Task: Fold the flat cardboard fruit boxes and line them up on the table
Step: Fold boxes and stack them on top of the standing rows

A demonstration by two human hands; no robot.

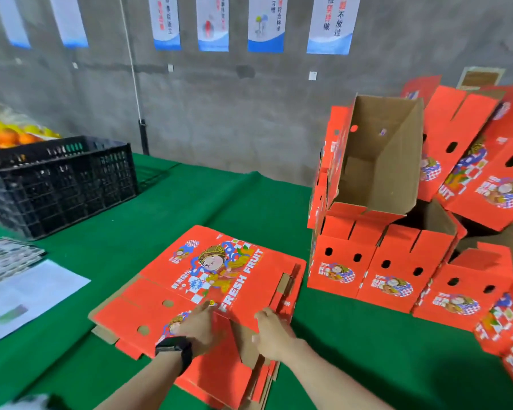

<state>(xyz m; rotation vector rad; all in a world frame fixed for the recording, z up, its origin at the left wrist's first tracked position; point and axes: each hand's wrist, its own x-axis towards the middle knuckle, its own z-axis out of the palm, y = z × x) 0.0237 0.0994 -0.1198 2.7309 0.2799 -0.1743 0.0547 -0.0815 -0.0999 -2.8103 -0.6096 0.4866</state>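
Right now the top flat box lies on its stack on the green tabletop straight ahead of us, most of the sheet stretching away and leftward from our hands at its near edge. Our left hand presses flat on the printed face, grip apart, while our right hand curls over the near-right edge where brown board shows, its grip seemingly clamped on that flap, though blur hides the fingertips. We judge the right hand nearer the folded boxes standing to the right.
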